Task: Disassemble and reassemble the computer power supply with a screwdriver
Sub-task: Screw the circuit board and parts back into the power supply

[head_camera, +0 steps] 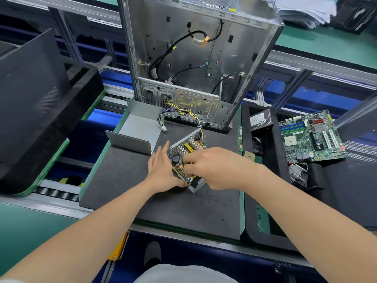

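The opened power supply [184,152] lies on the black mat [126,180], its circuit board, heat sinks and coils exposed. A bundle of yellow and purple wires [183,114] runs from it toward the case. My left hand [161,170] rests flat against its left side with straight fingers, the thumb at the lower edge. My right hand [214,168] reaches over the top of the unit with fingers curled onto the board; what it pinches is hidden. The removed grey metal cover [136,129] sits to the upper left. No screwdriver is visible.
An upright empty computer case [195,58] with loose cables stands behind the mat. At the right a black tray [275,221] holds a green motherboard [312,137], a hard drive [261,119], a fan and a heat sink. A black panel [30,88] leans at the left.
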`<action>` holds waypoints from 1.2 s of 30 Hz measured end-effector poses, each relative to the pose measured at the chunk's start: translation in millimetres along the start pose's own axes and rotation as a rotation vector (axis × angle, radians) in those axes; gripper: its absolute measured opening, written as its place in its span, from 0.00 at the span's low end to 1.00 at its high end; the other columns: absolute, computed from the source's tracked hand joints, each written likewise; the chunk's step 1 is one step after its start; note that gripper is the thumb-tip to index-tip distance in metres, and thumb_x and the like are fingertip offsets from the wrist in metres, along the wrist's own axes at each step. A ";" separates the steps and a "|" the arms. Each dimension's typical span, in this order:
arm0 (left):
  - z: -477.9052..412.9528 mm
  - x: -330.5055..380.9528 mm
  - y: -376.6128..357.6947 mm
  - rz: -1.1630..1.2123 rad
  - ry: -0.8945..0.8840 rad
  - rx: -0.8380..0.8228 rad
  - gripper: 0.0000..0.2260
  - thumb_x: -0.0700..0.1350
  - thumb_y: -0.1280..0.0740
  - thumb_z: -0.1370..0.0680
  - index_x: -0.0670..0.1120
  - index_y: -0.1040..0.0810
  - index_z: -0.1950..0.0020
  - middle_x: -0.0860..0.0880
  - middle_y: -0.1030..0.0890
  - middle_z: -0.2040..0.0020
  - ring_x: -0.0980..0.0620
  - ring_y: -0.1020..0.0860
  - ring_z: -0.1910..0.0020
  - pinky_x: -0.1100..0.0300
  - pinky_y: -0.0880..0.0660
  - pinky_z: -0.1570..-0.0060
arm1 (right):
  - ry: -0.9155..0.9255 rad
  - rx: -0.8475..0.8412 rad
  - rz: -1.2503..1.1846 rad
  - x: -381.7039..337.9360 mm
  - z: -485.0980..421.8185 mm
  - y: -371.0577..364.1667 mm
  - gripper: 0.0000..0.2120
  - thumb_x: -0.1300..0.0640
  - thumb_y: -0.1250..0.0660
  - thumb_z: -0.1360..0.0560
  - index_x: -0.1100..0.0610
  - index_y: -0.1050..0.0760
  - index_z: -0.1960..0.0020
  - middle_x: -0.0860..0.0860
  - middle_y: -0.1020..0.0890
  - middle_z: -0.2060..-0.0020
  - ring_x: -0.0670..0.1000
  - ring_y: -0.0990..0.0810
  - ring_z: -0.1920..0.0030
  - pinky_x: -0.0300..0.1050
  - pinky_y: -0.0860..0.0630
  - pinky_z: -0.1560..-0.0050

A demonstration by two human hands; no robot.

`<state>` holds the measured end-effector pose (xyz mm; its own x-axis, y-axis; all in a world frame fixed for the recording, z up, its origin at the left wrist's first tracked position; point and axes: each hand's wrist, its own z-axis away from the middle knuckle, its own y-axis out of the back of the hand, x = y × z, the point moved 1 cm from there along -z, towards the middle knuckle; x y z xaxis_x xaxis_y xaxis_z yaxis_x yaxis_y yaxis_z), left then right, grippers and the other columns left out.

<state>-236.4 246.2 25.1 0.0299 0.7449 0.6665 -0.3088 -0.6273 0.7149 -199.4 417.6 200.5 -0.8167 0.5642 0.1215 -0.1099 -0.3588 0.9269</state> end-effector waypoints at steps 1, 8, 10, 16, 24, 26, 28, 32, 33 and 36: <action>-0.1 -0.4 -0.1 -0.001 -0.001 0.001 0.69 0.63 0.23 0.46 0.54 0.66 0.18 0.47 0.53 0.16 0.50 0.60 0.17 0.52 0.62 0.21 | -0.005 -0.004 -0.002 -0.3 -0.7 0.2 0.13 0.68 0.36 0.26 0.56 0.24 0.45 0.48 0.31 0.52 0.51 0.34 0.59 0.45 0.39 0.65; -1.5 -2.8 -2.5 -0.003 -0.005 0.000 0.68 0.66 0.24 0.47 0.60 0.67 0.21 0.48 0.53 0.16 0.52 0.60 0.17 0.57 0.64 0.25 | -0.165 0.110 -0.180 -6.9 -6.0 1.6 0.07 0.54 0.38 0.17 0.56 0.24 0.43 0.52 0.22 0.51 0.57 0.22 0.55 0.53 0.24 0.58; -2.2 -2.8 -2.8 0.004 0.002 0.007 0.67 0.66 0.24 0.48 0.61 0.66 0.21 0.47 0.51 0.16 0.52 0.59 0.17 0.58 0.64 0.26 | -0.229 0.158 -0.197 -7.7 -9.1 0.1 0.08 0.52 0.39 0.17 0.56 0.26 0.46 0.53 0.20 0.57 0.59 0.25 0.60 0.50 0.31 0.64; -1.6 -2.6 -3.2 0.017 0.001 0.018 0.66 0.65 0.23 0.48 0.64 0.65 0.23 0.47 0.50 0.16 0.53 0.57 0.18 0.58 0.63 0.25 | -0.601 0.255 -0.318 -9.0 -16.8 -20.6 0.15 0.46 0.40 0.16 0.54 0.33 0.56 0.49 0.38 0.69 0.62 0.24 0.60 0.47 0.42 0.68; -0.3 -0.4 -1.7 -0.024 -0.008 0.012 0.68 0.65 0.23 0.45 0.56 0.66 0.19 0.49 0.53 0.16 0.51 0.59 0.17 0.53 0.62 0.21 | -0.536 0.230 -0.146 -10.2 -17.0 -18.2 0.20 0.43 0.46 0.14 0.55 0.27 0.56 0.53 0.28 0.61 0.60 0.24 0.62 0.49 0.35 0.64; -0.2 -0.2 -1.4 -0.033 -0.010 0.011 0.68 0.64 0.23 0.45 0.53 0.65 0.18 0.49 0.54 0.16 0.50 0.60 0.17 0.52 0.62 0.21 | -0.331 0.199 -0.194 -10.4 -11.5 -10.3 0.11 0.49 0.43 0.15 0.54 0.27 0.41 0.53 0.27 0.48 0.57 0.25 0.62 0.50 0.31 0.64; -0.2 0.6 -0.8 -0.037 -0.011 0.004 0.69 0.64 0.23 0.44 0.51 0.65 0.18 0.50 0.55 0.16 0.50 0.61 0.17 0.52 0.62 0.21 | -0.160 0.115 -0.167 -6.5 -7.1 -3.9 0.09 0.54 0.39 0.17 0.54 0.29 0.38 0.51 0.30 0.43 0.55 0.27 0.62 0.52 0.28 0.65; 1.6 2.7 0.7 0.012 0.001 -0.002 0.68 0.63 0.24 0.45 0.54 0.65 0.18 0.47 0.54 0.16 0.51 0.61 0.17 0.53 0.64 0.22 | -0.017 0.024 -0.017 -3.6 -4.6 1.6 0.06 0.58 0.37 0.17 0.53 0.28 0.41 0.48 0.29 0.45 0.53 0.23 0.55 0.50 0.24 0.60; 2.1 3.1 1.1 0.020 0.005 -0.002 0.68 0.63 0.23 0.45 0.54 0.65 0.18 0.46 0.54 0.16 0.51 0.61 0.17 0.54 0.64 0.22 | -0.007 0.023 -0.022 -2.5 -3.5 2.1 0.05 0.58 0.37 0.18 0.53 0.27 0.42 0.48 0.28 0.46 0.53 0.23 0.55 0.49 0.25 0.60; 2.4 3.6 1.5 0.019 0.009 -0.002 0.67 0.62 0.24 0.45 0.55 0.65 0.18 0.45 0.54 0.16 0.51 0.61 0.17 0.54 0.64 0.23 | -0.018 0.013 -0.052 -0.3 -2.5 2.6 0.10 0.63 0.37 0.22 0.55 0.25 0.42 0.47 0.29 0.49 0.53 0.26 0.58 0.48 0.29 0.63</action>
<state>-234.4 247.4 29.1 0.0158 0.7349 0.6780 -0.3112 -0.6407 0.7018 -200.9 414.6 202.0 -0.7995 0.5955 0.0790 -0.1448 -0.3186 0.9368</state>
